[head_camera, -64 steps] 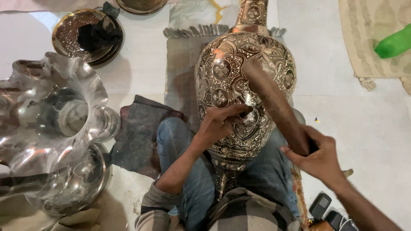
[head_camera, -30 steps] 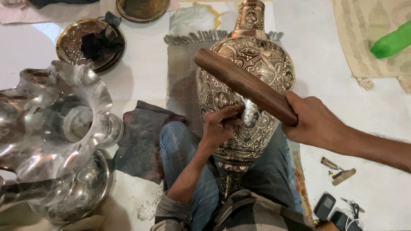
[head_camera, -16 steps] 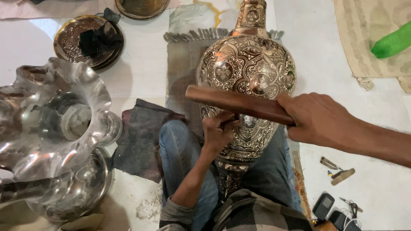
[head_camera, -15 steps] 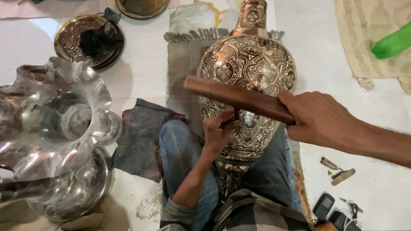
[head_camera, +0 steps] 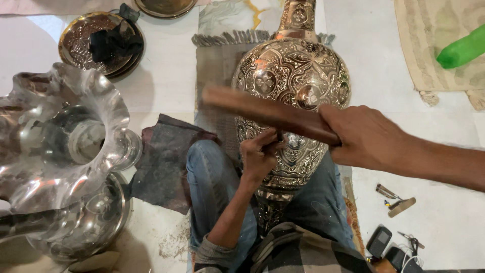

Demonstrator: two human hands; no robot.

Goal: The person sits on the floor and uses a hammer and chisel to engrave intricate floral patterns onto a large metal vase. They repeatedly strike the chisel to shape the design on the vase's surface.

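A large engraved brass vase (head_camera: 293, 81) lies on its side across my lap, neck pointing away from me. My left hand (head_camera: 260, 151) rests on the vase's belly, fingers pinched around a small metal punch set against the engraved surface. My right hand (head_camera: 366, 136) grips a brown wooden mallet stick (head_camera: 268, 111), held nearly level just above the left hand. My jeans-clad legs lie under the vase.
A big shiny fluted metal bowl (head_camera: 65, 146) stands at left. A round brass tray with black cloth (head_camera: 101, 43) sits at the far left. A dark rag (head_camera: 166, 162) lies by my knee. Small tools (head_camera: 394, 199) and phones (head_camera: 381, 240) lie at right; a green bottle (head_camera: 462, 48) rests on a mat.
My right hand swung the wooden stick up and then back down over the punch. The left hand stayed on the vase's belly.
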